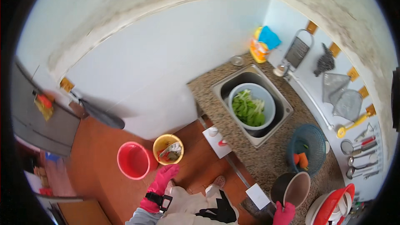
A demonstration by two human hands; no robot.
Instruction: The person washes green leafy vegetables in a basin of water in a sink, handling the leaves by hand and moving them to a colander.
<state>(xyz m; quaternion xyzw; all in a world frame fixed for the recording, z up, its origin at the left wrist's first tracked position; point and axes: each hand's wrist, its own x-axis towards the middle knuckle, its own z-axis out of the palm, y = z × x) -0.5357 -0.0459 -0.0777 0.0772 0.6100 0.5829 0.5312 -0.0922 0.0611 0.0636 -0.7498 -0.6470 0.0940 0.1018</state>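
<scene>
My right hand [284,214], in a pink rubber glove, grips the rim of a dark pot [279,187] with a pale inside. The pot tilts over the counter's near end, its mouth turned towards the wall. My left hand [167,175], gloved alike, hangs over the floor with nothing visible in it, fingers loosely extended. Just beyond it stand a yellow bucket [156,150] with scraps inside and a red bucket [120,164]. Past the pot, a blue plastic basket [315,140] holds orange vegetable pieces. Leafy greens [247,109] fill part of a pale basin [271,107] in the sink.
The steel sink [257,140] is set into a granite counter [256,162]. A red colander [325,206] with white dishes stands near the pot. Utensils, a grater [297,53] and mesh strainers [347,104] hang on the wall. White drawer fronts [257,196] lie below the counter edge.
</scene>
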